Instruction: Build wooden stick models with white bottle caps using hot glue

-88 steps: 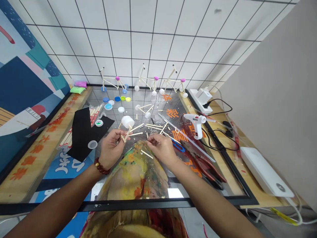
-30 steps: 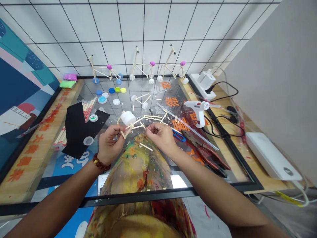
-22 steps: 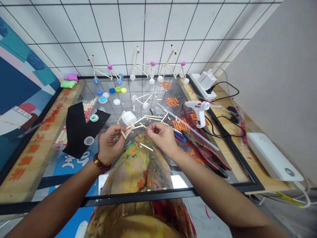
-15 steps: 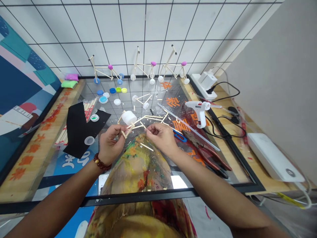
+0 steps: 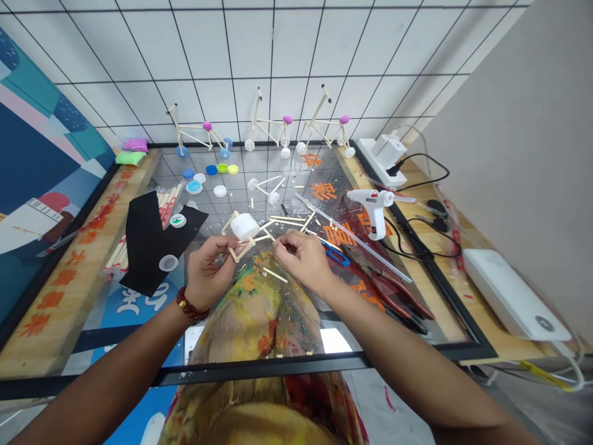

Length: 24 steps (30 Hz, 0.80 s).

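My left hand [image 5: 212, 267] pinches a small frame of wooden sticks [image 5: 243, 251] between thumb and fingers. A white bottle cap [image 5: 245, 227] is at the frame's far side, tilted. To the right my right hand [image 5: 303, 256] is closed, thumb against forefinger, on the near end of a short wooden stick [image 5: 269, 233]. That stick's far end points up and left, close to the frame's longer sticks. My fingers hide its near end. Below the hands a loose stick [image 5: 275, 275] lies on the glass tabletop [image 5: 222, 334].
Three stick tricycles [image 5: 269, 127] stand at the back. A glue gun [image 5: 372, 207], red-handled pliers [image 5: 393, 290], a blue cutter [image 5: 336, 253] and a clear glue stick [image 5: 356, 238] lie right. Black sheet [image 5: 148, 247], bundled sticks [image 5: 169, 207] and several caps [image 5: 220, 191] lie left.
My right hand has brought the short stick up toward the frame. The frame has turned in my left hand, the cap shifting slightly right and down lately. The view has tilted.
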{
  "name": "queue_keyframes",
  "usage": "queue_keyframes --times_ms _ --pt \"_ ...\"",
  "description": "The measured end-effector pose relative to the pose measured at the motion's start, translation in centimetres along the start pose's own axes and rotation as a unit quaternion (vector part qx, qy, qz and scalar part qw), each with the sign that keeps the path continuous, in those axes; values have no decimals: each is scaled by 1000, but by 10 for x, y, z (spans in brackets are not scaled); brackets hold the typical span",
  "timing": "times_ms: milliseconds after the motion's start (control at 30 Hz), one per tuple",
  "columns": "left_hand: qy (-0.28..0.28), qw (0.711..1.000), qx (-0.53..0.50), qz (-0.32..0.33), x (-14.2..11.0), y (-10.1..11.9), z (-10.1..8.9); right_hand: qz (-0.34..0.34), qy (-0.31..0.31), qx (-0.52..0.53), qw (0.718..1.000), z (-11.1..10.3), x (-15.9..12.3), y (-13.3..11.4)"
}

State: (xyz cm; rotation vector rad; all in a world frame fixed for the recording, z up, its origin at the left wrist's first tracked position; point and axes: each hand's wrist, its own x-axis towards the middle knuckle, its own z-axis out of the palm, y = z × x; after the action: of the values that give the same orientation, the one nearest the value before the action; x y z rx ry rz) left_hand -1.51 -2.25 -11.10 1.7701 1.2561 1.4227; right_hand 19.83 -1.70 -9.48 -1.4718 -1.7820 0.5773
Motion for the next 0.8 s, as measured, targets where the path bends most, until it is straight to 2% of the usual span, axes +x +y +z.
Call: queue_keyframes --times_ms 333,800 --pt "-3 1000 8 19 0 -3 -2 46 27 82 995 4 1 5" --pt "-5 999 19 39 0 -3 -1 2 18 59 998 7 0 9"
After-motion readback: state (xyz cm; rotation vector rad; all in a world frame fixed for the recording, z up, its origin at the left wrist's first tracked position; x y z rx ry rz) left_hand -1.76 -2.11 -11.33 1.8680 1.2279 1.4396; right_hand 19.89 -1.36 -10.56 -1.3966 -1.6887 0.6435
